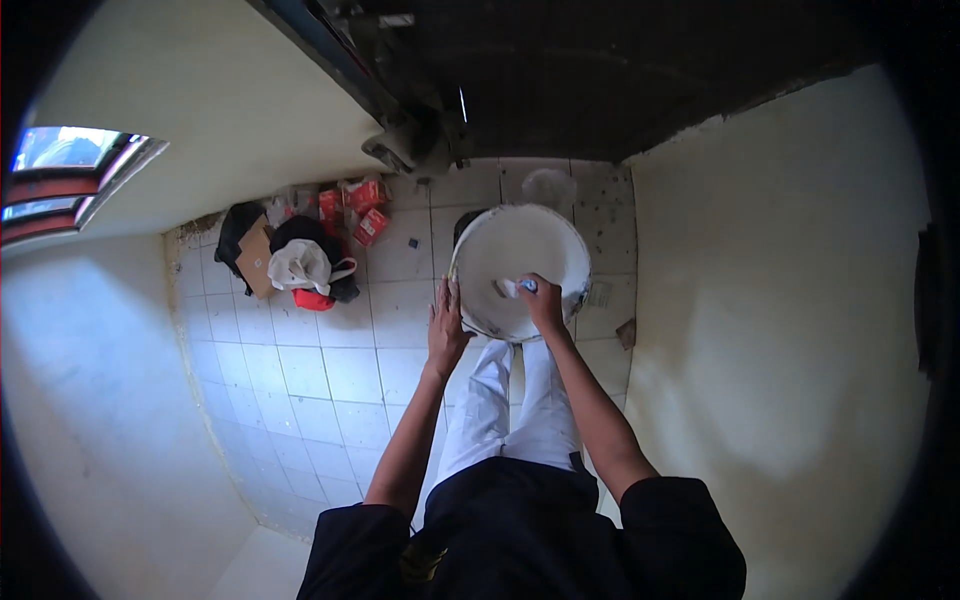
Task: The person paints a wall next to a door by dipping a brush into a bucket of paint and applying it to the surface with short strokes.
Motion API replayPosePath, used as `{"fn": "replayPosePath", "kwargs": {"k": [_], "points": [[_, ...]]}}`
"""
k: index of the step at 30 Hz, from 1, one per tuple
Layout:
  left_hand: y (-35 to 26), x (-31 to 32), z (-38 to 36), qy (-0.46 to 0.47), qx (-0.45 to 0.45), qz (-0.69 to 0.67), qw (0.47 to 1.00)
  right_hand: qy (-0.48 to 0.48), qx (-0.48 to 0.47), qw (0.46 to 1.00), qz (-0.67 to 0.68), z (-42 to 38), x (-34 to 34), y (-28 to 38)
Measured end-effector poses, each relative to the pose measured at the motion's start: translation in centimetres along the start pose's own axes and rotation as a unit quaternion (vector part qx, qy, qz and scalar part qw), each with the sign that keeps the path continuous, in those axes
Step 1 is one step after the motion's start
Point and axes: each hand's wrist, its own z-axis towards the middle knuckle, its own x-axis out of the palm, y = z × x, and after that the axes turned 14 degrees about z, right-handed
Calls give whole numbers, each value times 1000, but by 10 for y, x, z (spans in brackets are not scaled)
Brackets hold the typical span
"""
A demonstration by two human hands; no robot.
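A large round bucket point(466, 240) stands in front of my legs, holding off-white paint point(520, 242) or a similar smooth liquid. Closed around the handle of a paintbrush point(509, 288), my right hand point(541, 300) is over the near part of the bucket. The brush is pale with a blue part at the grip, and its tip is at the surface of the liquid. My left hand point(448, 325) lies with fingers stretched out against the bucket's left side, near the rim, and grips nothing.
Along the left wall lie red boxes point(369, 227), a cardboard piece point(256, 258), a white bag point(299, 266) and dark bags. Crumpled clear plastic point(550, 187) sits behind the bucket. A dark door-like panel point(640, 80) is ahead; a pale wall point(760, 280) rises at right.
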Motion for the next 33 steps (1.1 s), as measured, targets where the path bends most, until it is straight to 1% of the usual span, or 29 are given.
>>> {"fn": "replayPosePath", "kwargs": {"k": [1,2,5,8,12,14,16,18,20,24,27,29,30,32,33], "points": [[0,9,0,-21,7,19,1000,10,3,1000,5,0,1,-5],[-2,9,0,-12,6,17,1000,11,12,1000,3,0,5,-12],[-11,-7,0,25,-12,20,999,-5,-23,1000,0,2,17,-23],[-11,-9,2,40,-18,39,998,6,-17,1000,11,1,23,-23],[-11,-4,4,41,-30,45,998,18,-33,999,3,1,28,-24],[-13,-1,5,39,-35,58,997,18,-37,999,-26,1,27,-25],[-16,0,4,28,-36,53,998,28,-52,998,-12,1,28,-28],[-19,-3,3,18,-35,46,998,36,-65,997,-1,1,25,-26],[-20,-5,3,21,-41,54,997,7,-22,999,37,2,19,-23],[-24,-5,4,27,-52,54,997,-7,-47,999,18,6,0,-14],[-26,-4,5,25,-63,47,997,9,-30,999,20,7,-11,-5],[-28,-2,4,17,-65,40,997,34,-61,997,-24,10,-16,-1],[-29,-2,4,17,-66,39,997,35,-61,997,-24,10,-18,1],[-30,-2,5,14,-68,40,997,62,-119,990,-43,10,-19,3],[-30,-3,4,14,-69,41,997,63,-119,990,-42,9,-17,2]]}}
